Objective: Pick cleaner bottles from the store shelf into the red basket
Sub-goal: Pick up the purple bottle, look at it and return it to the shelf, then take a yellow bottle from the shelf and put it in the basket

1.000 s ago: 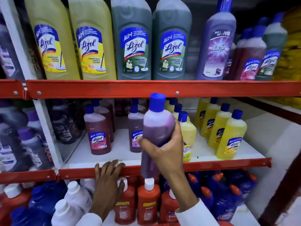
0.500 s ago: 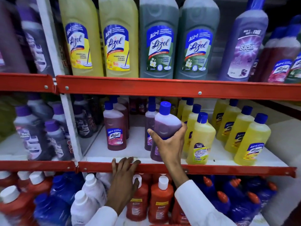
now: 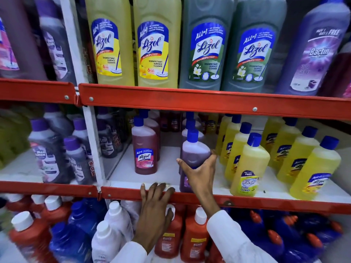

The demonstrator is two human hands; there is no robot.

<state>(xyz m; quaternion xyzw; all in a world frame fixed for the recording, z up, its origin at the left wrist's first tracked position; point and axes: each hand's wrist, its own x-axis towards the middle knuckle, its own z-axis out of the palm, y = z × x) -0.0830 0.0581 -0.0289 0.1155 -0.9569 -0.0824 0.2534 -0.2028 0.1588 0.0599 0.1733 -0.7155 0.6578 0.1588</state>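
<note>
My right hand (image 3: 199,173) is wrapped around a purple cleaner bottle (image 3: 193,152) with a blue cap, which stands upright on the white middle shelf (image 3: 171,179) near its front edge. My left hand (image 3: 153,207) lies flat with its fingers spread over the red front lip of that shelf (image 3: 247,203), holding nothing. A pink Lizol bottle (image 3: 145,149) stands to the left of the purple one. Small yellow cleaner bottles (image 3: 248,166) stand to its right. The red basket is not in view.
Large yellow (image 3: 155,44) and green Lizol bottles (image 3: 205,46) and a purple Bactin bottle (image 3: 315,50) fill the top shelf. Red (image 3: 193,238), white (image 3: 114,224) and blue bottles (image 3: 76,242) crowd the bottom shelf. A white upright post (image 3: 91,141) divides the bays; dark bottles (image 3: 49,150) stand left of it.
My right hand has moved the purple bottle from in front of the shelf, held high, down and back onto the middle shelf. The view has moved closer. My left hand stays on the shelf lip.
</note>
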